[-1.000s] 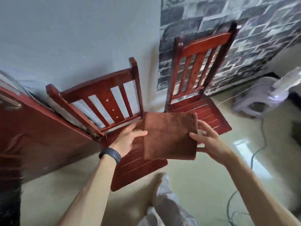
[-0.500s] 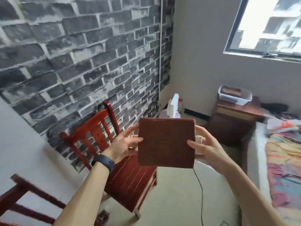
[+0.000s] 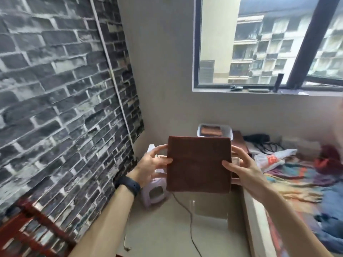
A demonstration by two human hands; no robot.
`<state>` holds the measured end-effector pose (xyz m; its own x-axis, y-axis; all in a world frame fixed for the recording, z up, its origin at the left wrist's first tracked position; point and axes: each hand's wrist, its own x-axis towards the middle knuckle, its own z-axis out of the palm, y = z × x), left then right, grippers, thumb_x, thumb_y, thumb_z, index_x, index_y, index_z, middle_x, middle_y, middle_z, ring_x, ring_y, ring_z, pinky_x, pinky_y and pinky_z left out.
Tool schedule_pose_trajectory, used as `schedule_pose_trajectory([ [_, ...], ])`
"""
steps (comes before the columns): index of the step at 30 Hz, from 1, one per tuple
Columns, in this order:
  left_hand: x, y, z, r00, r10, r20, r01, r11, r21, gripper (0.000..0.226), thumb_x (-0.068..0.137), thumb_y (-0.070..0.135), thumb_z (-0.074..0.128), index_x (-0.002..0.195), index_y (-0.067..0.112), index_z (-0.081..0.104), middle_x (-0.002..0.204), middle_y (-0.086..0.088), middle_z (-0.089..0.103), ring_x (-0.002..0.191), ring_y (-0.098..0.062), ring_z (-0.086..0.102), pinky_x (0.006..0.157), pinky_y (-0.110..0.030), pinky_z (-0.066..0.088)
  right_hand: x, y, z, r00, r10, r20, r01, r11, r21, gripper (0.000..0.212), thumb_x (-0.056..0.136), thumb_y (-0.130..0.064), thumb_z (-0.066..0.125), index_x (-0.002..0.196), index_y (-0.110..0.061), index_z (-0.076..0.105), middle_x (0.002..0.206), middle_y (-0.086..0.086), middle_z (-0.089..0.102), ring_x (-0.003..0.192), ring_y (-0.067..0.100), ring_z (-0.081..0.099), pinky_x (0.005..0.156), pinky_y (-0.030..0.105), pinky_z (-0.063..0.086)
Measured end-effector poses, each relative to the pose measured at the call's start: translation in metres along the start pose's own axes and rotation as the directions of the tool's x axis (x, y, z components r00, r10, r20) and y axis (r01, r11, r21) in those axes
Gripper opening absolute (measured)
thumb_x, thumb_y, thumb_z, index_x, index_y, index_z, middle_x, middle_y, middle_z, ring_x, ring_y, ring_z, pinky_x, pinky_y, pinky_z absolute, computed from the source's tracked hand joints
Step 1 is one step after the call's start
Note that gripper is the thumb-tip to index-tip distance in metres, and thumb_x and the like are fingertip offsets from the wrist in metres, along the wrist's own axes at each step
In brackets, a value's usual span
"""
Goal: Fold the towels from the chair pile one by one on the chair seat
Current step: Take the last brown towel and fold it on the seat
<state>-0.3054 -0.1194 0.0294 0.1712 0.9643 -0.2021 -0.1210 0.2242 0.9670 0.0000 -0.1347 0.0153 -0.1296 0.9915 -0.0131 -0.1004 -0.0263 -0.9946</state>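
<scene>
A folded brown towel (image 3: pixel 198 166), a neat square, is held up in the air in front of me. My left hand (image 3: pixel 152 164) pinches its left edge, thumb in front and fingers behind. My right hand (image 3: pixel 241 169) grips its right edge the same way. A red wooden chair (image 3: pixel 24 230) shows only as part of its back at the bottom left. Its seat is out of view.
A white basket (image 3: pixel 229 131) holding brown cloth sits on a wooden nightstand (image 3: pixel 238 140) behind the towel. A small lilac stool (image 3: pixel 154 191) and a cable (image 3: pixel 187 219) are on the floor. A bed (image 3: pixel 297 191) with colourful bedding fills the right. Brick-pattern wall on the left.
My view has swung right, from the two chairs to the window and bed. Both hands kept hold of the folded towel and carried it along.
</scene>
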Motion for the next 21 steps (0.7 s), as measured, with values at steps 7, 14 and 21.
schedule_pose_trajectory([
  [7, 0.153, 0.006, 0.021, 0.998, -0.027, 0.049, 0.024, 0.998, 0.059, 0.044, 0.087, 0.002, 0.066, 0.124, 0.026, 0.063, 0.100, -0.007, 0.072, 0.081, -0.024, 0.070, 0.084, -0.053, 0.055, 0.118, 0.012, -0.057, 0.996, 0.036, -0.086, -0.036, 0.999, 0.001, 0.050, 0.091, -0.005, 0.066, 0.128, -0.038, 0.057, 0.104, 0.015, 0.075, 0.093, 0.031, 0.074, 0.067, 0.046, 0.061],
  [14, 0.336, 0.008, 0.017, 0.988, -0.110, 0.112, 0.106, 0.994, 0.041, 0.044, 0.088, 0.004, 0.066, 0.125, 0.027, 0.061, 0.096, -0.008, 0.071, 0.082, -0.024, 0.069, 0.073, -0.040, 0.057, 0.268, 0.037, -0.103, 0.982, 0.117, -0.148, -0.121, 0.992, -0.019, 0.053, 0.094, -0.006, 0.064, 0.131, -0.043, 0.055, 0.106, 0.015, 0.074, 0.100, 0.031, 0.073, 0.078, 0.056, 0.059],
  [21, 0.479, -0.023, 0.027, 0.941, -0.305, 0.145, 0.299, 0.952, 0.064, 0.042, 0.089, 0.006, 0.065, 0.122, 0.031, 0.062, 0.102, -0.006, 0.073, 0.089, -0.023, 0.069, 0.084, -0.045, 0.056, 0.381, 0.075, -0.149, 0.928, 0.287, -0.236, -0.298, 0.955, -0.010, 0.053, 0.095, -0.006, 0.064, 0.125, -0.048, 0.056, 0.101, 0.011, 0.076, 0.096, 0.029, 0.074, 0.074, 0.053, 0.061],
])
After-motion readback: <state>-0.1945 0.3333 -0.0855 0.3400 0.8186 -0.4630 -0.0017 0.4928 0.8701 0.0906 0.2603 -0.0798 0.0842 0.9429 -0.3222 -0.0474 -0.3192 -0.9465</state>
